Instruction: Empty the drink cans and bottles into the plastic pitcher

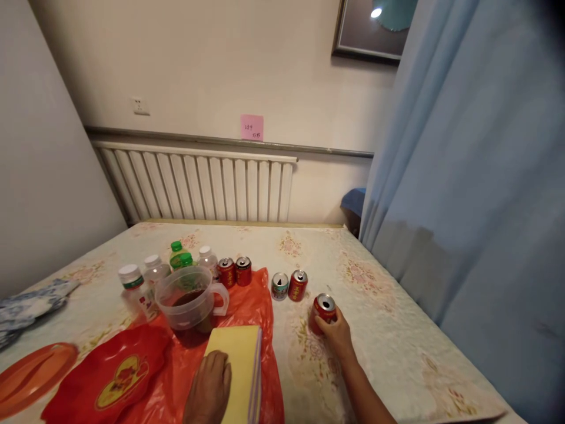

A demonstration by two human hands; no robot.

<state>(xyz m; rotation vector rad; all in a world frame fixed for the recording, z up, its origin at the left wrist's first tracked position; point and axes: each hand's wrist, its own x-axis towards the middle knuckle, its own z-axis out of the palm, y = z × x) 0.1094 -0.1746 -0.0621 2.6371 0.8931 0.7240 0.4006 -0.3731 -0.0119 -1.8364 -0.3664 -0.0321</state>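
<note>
My right hand (339, 338) is wrapped round a red drink can (318, 315) that stands upright with its top opened. Up and to the left of it, a red can (298, 285) and a green-and-white can (279, 287) stand side by side. My left hand (209, 383), its fingers loosely curled, rests on the left part of a thick yellow-covered book (238, 347); nothing shows in its grip. Behind the book is a clear plastic jug (188, 309) with dark liquid inside. Two more red cans, one left (226, 272) and one right (243, 271), stand behind the jug handle.
Several bottles with white (139, 294) or green caps (176, 250) cluster beside the jug. A red plastic bag (265, 330) lies under the book. At left are a red scalloped tray (88, 377), an orange lid (35, 371) and patterned cloth (30, 306). A blue curtain (463, 206) hangs at right.
</note>
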